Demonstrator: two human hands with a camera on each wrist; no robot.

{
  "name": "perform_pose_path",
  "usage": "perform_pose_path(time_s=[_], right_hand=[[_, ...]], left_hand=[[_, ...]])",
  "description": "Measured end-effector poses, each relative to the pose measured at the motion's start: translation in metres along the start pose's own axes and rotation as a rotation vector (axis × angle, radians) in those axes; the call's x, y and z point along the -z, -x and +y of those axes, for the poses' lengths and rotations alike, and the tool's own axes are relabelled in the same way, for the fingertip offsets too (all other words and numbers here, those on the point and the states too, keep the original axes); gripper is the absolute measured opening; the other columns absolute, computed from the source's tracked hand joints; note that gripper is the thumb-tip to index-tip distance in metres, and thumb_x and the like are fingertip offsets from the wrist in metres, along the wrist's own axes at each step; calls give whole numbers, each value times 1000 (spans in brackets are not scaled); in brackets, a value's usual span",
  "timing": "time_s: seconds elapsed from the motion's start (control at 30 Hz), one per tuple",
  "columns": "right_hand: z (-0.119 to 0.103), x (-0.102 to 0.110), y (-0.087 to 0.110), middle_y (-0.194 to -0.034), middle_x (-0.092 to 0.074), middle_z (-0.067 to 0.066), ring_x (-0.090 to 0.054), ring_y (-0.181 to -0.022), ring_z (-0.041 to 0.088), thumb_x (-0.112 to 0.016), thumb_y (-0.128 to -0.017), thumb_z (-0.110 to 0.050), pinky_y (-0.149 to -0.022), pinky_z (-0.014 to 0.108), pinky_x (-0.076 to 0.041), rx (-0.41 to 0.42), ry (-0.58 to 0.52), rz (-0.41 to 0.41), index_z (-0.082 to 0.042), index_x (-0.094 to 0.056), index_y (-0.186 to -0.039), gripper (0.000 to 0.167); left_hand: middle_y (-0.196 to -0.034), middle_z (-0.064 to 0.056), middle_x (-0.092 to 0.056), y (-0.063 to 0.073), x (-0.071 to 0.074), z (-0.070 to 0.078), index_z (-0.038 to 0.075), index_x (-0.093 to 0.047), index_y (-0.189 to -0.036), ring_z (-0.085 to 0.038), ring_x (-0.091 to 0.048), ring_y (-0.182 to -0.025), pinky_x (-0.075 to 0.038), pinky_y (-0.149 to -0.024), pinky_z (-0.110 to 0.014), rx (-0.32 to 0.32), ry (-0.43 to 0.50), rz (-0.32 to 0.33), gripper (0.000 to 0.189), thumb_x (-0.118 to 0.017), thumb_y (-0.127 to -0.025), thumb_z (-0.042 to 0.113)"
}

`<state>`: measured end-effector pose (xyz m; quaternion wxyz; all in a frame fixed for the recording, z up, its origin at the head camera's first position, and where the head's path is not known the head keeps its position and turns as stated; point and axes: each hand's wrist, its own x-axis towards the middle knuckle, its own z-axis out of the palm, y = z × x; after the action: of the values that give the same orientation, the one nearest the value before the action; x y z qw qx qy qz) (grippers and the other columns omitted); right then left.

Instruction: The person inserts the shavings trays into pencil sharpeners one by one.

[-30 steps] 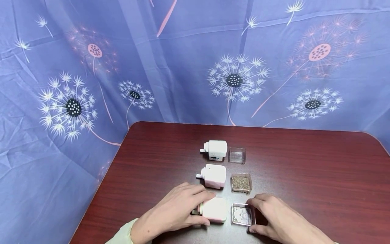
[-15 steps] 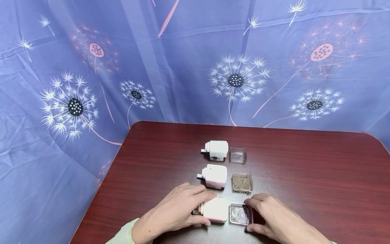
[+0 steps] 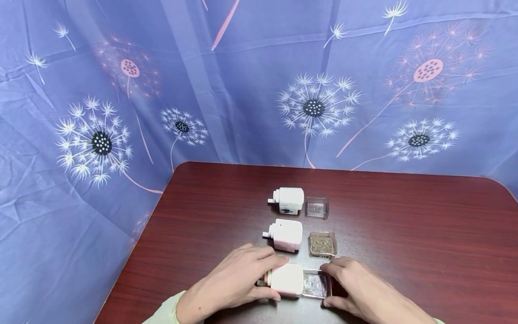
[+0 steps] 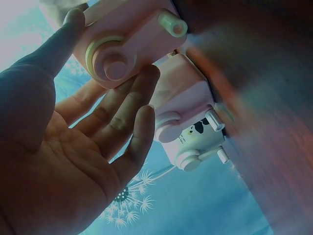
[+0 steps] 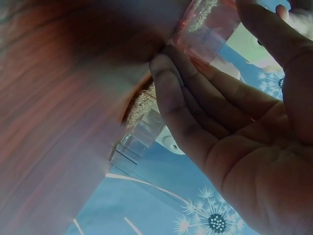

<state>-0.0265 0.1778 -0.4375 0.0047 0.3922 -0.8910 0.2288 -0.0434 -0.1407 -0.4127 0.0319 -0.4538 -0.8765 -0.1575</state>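
Observation:
My left hand holds a cream-and-pink crank pencil sharpener at the near end of the row, thumb on the near side and fingers on the far side. Its crank and knob show in the left wrist view. With thumb and fingers, my right hand grips the right end of a clear shavings drawer, which holds a few shavings. The drawer's left end meets the sharpener's right side. In the right wrist view the drawer looks reddish.
Beyond the hands lie a pink-and-white sharpener and a white one. Beside them sit a drawer full of shavings and a drawer with none visible. A blue dandelion-print cloth hangs behind the dark red table.
My right hand has slid the clear drawer left, from a small gap up against the sharpener's side. My left hand keeps its hold on the sharpener.

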Motion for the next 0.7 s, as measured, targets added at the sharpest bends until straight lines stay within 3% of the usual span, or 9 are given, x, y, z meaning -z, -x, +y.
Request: perform_pose_path(time_s=[0.7], right_hand=[[-5, -5, -10, -92, -62, -12, -55, -81, -2, -87, -88, -34, -66, 22, -50, -18, -34, -29, -14, -70, -103, 31]], left_hand=[[-100, 16, -59, 0, 0, -1, 23, -69, -135, -2, -48, -82, -48, -81, -27, 6, 6, -8, 65, -81, -83, 61]])
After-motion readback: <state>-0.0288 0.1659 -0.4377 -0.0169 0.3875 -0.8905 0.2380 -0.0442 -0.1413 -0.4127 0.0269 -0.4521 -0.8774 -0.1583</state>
